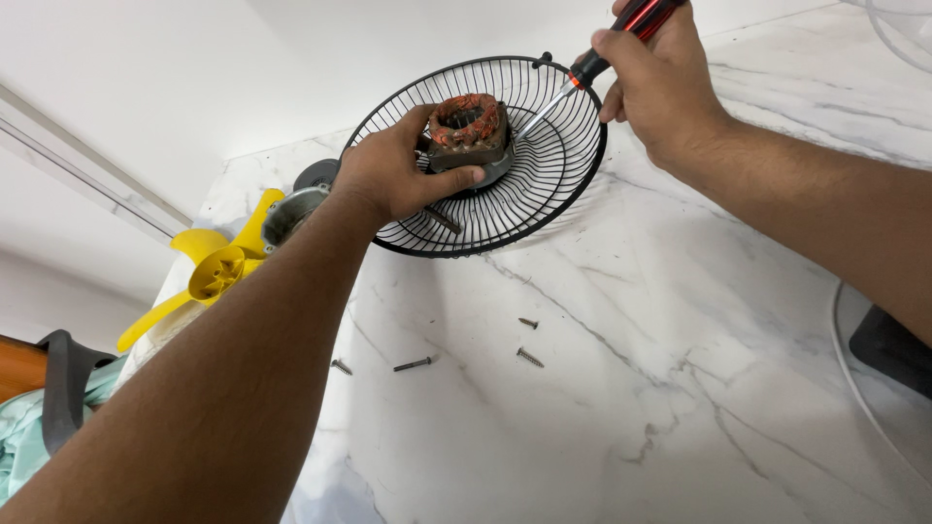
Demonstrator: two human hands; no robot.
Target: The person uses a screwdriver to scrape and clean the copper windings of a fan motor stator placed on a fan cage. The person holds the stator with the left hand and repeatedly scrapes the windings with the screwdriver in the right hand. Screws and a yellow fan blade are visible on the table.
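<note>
A black wire fan guard (544,184) lies on the white marble counter (602,388). At its centre sits a fan motor (468,131) with copper windings. My left hand (393,175) grips the motor from the left side. My right hand (655,78) holds a red and black screwdriver (602,53) whose metal tip reaches the motor's right edge.
Several loose screws (529,357) lie on the counter in front of the guard. A yellow fan blade (218,267) and a grey metal motor cover (291,209) sit at the left. A white round base with a black part (888,349) is at the right edge.
</note>
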